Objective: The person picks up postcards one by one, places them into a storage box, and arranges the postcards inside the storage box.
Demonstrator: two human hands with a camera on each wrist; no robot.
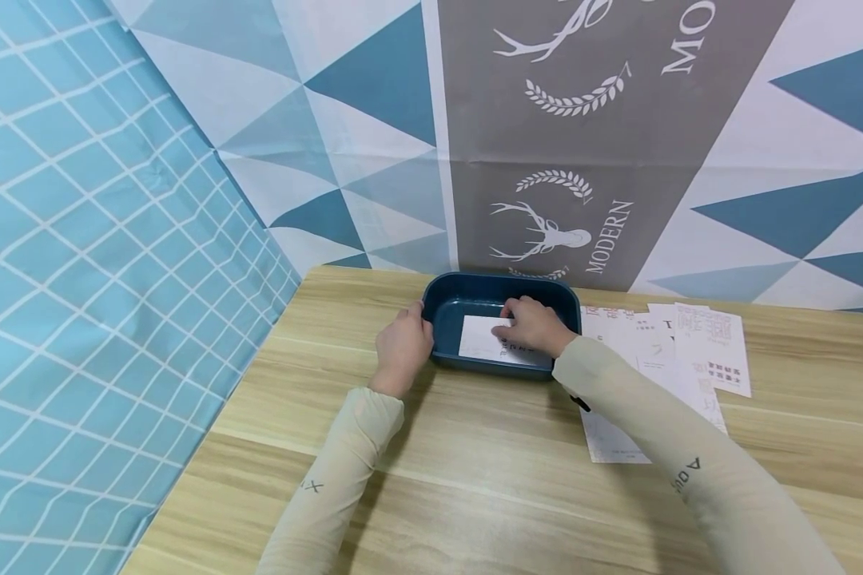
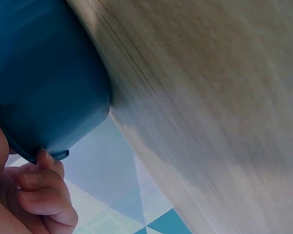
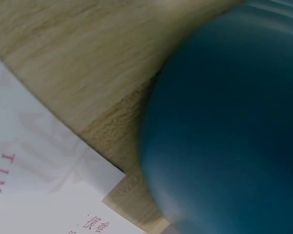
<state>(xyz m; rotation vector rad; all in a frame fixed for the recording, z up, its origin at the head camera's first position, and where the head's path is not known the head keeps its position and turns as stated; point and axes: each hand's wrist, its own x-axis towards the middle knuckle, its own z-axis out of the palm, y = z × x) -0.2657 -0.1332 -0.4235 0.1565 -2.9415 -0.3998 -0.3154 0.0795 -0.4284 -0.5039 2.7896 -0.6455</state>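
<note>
At rounded blue tray (image 1: 449, 319): white card (image 1: 480, 337), black print.

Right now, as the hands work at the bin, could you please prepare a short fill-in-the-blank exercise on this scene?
The ____ hand holds the dark blue bin by its rim.
The ____ hand touches a white printed card inside the bin.
On the wooden table, loose printed papers lie to the bin's ____.
Beside the lower deer head on the wall covering, the word reads ____.

Missing words: left; right; right; MODERN.
</note>
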